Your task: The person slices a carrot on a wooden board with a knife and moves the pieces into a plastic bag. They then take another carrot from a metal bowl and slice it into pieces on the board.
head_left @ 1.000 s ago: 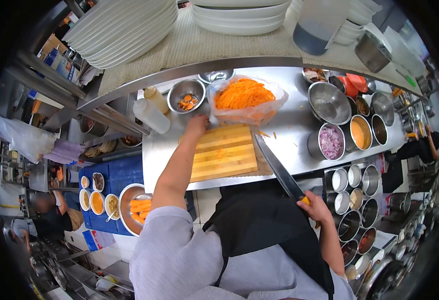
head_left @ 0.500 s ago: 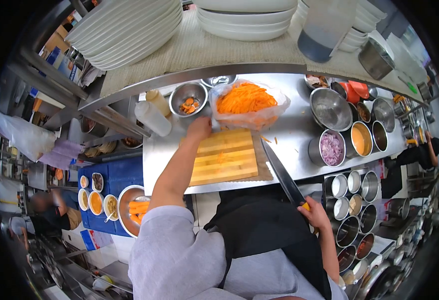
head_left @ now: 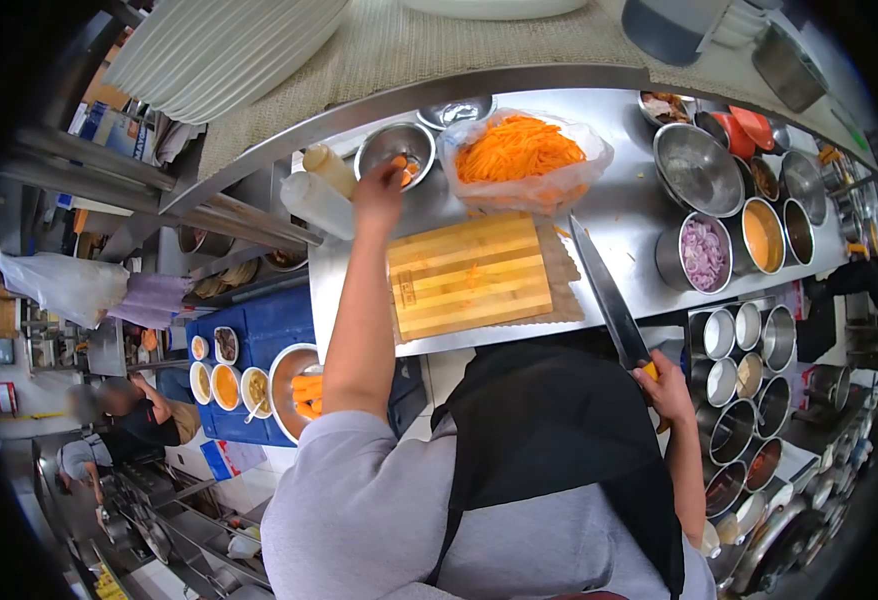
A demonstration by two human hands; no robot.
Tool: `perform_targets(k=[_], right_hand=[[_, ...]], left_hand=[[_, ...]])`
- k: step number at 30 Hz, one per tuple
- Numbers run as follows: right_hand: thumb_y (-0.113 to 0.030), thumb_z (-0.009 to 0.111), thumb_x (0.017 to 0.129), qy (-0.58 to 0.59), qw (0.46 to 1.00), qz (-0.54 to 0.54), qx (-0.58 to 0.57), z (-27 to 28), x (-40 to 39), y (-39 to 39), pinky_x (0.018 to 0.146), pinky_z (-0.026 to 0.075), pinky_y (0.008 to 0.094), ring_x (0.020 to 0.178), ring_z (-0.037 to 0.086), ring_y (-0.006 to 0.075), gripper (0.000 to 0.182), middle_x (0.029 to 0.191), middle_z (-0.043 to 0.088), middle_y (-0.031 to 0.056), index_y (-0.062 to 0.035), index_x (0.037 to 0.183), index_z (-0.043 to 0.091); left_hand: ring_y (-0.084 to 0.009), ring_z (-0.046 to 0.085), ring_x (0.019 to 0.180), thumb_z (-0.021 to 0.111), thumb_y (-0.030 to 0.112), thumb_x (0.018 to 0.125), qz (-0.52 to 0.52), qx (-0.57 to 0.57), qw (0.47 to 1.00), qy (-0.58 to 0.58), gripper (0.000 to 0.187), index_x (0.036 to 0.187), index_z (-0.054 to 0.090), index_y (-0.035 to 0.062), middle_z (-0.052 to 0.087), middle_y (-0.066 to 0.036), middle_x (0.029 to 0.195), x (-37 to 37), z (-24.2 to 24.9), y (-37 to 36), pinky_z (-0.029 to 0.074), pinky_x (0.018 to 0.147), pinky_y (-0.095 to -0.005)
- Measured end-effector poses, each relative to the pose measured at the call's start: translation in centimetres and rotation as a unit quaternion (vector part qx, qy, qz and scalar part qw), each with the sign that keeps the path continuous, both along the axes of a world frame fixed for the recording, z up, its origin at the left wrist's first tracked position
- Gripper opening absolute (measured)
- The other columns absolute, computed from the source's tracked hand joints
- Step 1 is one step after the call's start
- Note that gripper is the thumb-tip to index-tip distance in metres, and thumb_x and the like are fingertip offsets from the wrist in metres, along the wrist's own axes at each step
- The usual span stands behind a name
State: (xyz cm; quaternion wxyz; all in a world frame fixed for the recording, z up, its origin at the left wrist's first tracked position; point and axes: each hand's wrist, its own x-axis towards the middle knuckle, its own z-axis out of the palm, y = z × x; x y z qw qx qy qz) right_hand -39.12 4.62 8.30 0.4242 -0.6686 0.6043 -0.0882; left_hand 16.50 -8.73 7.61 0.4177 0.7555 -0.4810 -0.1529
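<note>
My left hand point(head_left: 378, 192) reaches over the near left rim of a metal bowl point(head_left: 367, 152), its fingers drawn together by the carrot pieces point(head_left: 406, 178) inside; what they hold is too small to tell. In my right hand point(head_left: 667, 388) is the yellow handle of a large knife point(head_left: 611, 302), its blade pointing up and away over the counter edge. Between my hands lies a striped wooden cutting board point(head_left: 471, 278) with a few orange shreds on it. Behind the board sits a plastic bag point(head_left: 559, 190) of shredded carrot point(head_left: 519, 148).
Squeeze bottles point(head_left: 317, 205) stand left of the bowl. A pot of sliced onion point(head_left: 702, 254) and other metal containers are at the right. Overhead is a shelf point(head_left: 379, 75) with plates. A bowl of whole carrots point(head_left: 307, 392) is lower left, with people beyond.
My left hand has moved from the board's far left corner up to the bowl. My right hand still grips the knife. The view has shifted, showing the counter higher.
</note>
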Motion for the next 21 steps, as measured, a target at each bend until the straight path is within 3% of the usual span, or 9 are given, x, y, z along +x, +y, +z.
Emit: perform_targets(k=[2,4,5,7,11,13,14,17,21], right_hand=[[-0.029,0.073,0.093,-0.014,1.000,-0.013,0.020,-0.7,-0.1,-0.1,0.069,0.048,0.0418,0.072,0.057,0.0392,0.038,0.080,0.063,0.0208,0.0012,0.091,0.050],[-0.030,0.073,0.093,-0.022,0.998,-0.023,0.044,-1.7,-0.5,-0.2,0.069,0.048,0.0418,0.072,0.057,0.0387,0.038,0.080,0.063,0.0205,0.0011,0.091,0.050],[-0.030,0.073,0.094,-0.020,1.000,0.004,0.003,-2.4,-0.6,-0.4,0.069,0.048,0.0415,0.072,0.057,0.0373,0.038,0.081,0.062,0.0205,0.0012,0.091,0.050],[-0.030,0.072,0.094,-0.017,0.999,0.038,-0.030,-3.2,-0.6,-1.0,0.070,0.048,0.0413,0.072,0.056,0.0359,0.039,0.081,0.062,0.0205,0.0012,0.092,0.050],[-0.032,0.071,0.095,-0.036,0.996,0.071,0.050,-4.1,-0.2,-2.8,0.071,0.048,0.0412,0.073,0.055,0.0330,0.038,0.080,0.060,0.0188,0.0007,0.093,0.051],[-0.031,0.070,0.095,-0.042,0.992,0.113,0.034,-4.9,0.0,-3.5,0.072,0.047,0.0422,0.072,0.054,0.0338,0.037,0.079,0.058,0.0178,0.0007,0.093,0.051],[-0.031,0.070,0.095,-0.043,0.991,0.120,0.031,-5.5,0.1,-3.8,0.072,0.047,0.0422,0.072,0.054,0.0338,0.037,0.079,0.058,0.0178,0.0007,0.093,0.051],[-0.030,0.070,0.095,-0.050,0.989,0.131,0.056,-6.4,-0.1,-4.0,0.068,0.046,0.0406,0.068,0.054,0.0283,0.036,0.075,0.057,0.0149,0.0007,0.093,0.052],[-0.029,0.069,0.098,-0.097,0.980,0.117,0.131,-5.7,0.3,-3.3,0.053,0.042,0.0320,0.057,0.050,0.0148,0.030,0.068,0.053,0.0053,-0.0023,0.096,0.054]], left_hand=[[-0.0349,0.073,0.096,0.069,0.021,0.091,0.056,0.147,0.987,-0.021,0.027,0.112,0.075,0.0050,0.076,-0.018,0.102,3.0,-2.9,3.9,0.056,0.087,-0.0417],[-0.0362,0.072,0.100,0.072,0.021,0.087,0.039,0.186,0.981,-0.030,0.031,0.113,0.074,0.0028,0.075,-0.021,0.105,3.9,-8.6,7.7,0.055,0.090,-0.0430],[-0.0383,0.070,0.103,0.072,0.021,0.086,0.005,0.182,0.980,-0.081,0.032,0.112,0.074,0.0027,0.073,-0.021,0.104,2.6,-10.2,9.3,0.055,0.093,-0.0438],[-0.0401,0.067,0.100,0.070,0.018,0.087,0.023,0.057,0.983,-0.173,0.024,0.105,0.075,0.0029,0.070,-0.021,0.100,-2.0,-12.5,10.9,0.054,0.091,-0.0458],[-0.0377,0.066,0.098,0.070,0.012,0.087,0.029,0.072,0.984,-0.158,0.019,0.104,0.073,0.0022,0.069,-0.017,0.100,-7.7,-12.3,10.1,0.053,0.091,-0.0460],[-0.0393,0.064,0.101,0.066,0.010,0.090,-0.077,0.079,0.983,-0.147,0.018,0.106,0.071,0.0038,0.068,-0.018,0.105,-10.0,-12.7,9.6,0.052,0.091,-0.0477],[-0.0393,0.064,0.101,0.066,0.010,0.090,-0.070,0.077,0.983,-0.149,0.018,0.106,0.071,0.0038,0.068,-0.018,0.105,-11.1,-12.6,9.6,0.052,0.091,-0.0477],[-0.0392,0.063,0.102,0.065,0.012,0.091,-0.070,0.095,0.984,-0.133,0.020,0.108,0.071,0.0054,0.067,-0.017,0.104,-13.9,-10.9,9.7,0.051,0.093,-0.0471],[-0.0383,0.062,0.101,0.066,0.014,0.090,-0.091,0.073,0.981,-0.155,0.013,0.100,0.072,0.0064,0.066,-0.015,0.099,-15.1,-10.1,11.3,0.051,0.092,-0.0465]])
